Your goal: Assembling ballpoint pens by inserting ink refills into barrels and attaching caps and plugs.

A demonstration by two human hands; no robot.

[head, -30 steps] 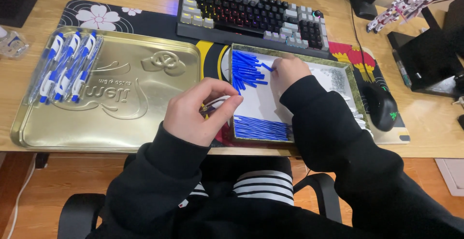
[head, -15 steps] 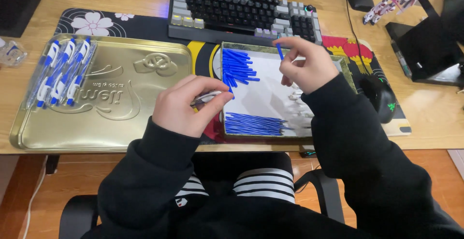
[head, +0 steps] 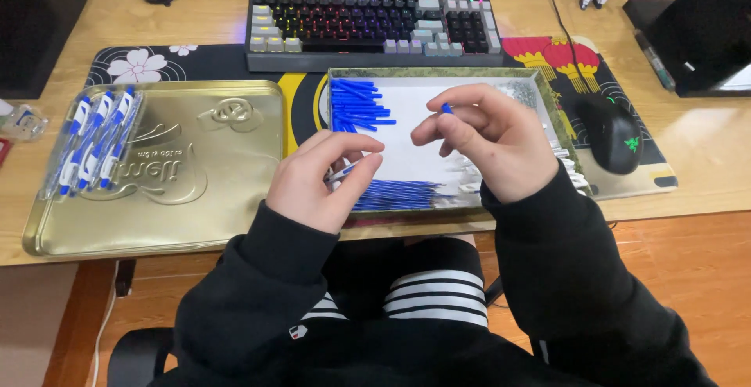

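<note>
My left hand [head: 317,177] pinches a thin white and blue pen part [head: 342,172] over the near left corner of a shallow box [head: 450,74]. My right hand [head: 489,141] is raised above the box's middle and grips a small blue pen piece [head: 447,108] between its fingertips. Inside the box lie a pile of short blue pieces [head: 356,105] at the back left, a bundle of blue refills [head: 395,195] along the front, and small silvery and white parts [head: 520,90] on the right.
A gold metal tray [head: 195,199] lies to the left with several assembled blue and white pens [head: 94,141] on its left side. A lit keyboard [head: 375,23] sits behind the box. To the right rests a black mouse [head: 614,133].
My right hand has lifted out of the box's blue pile with a blue piece and drawn toward my left hand. The view has shifted downward.
</note>
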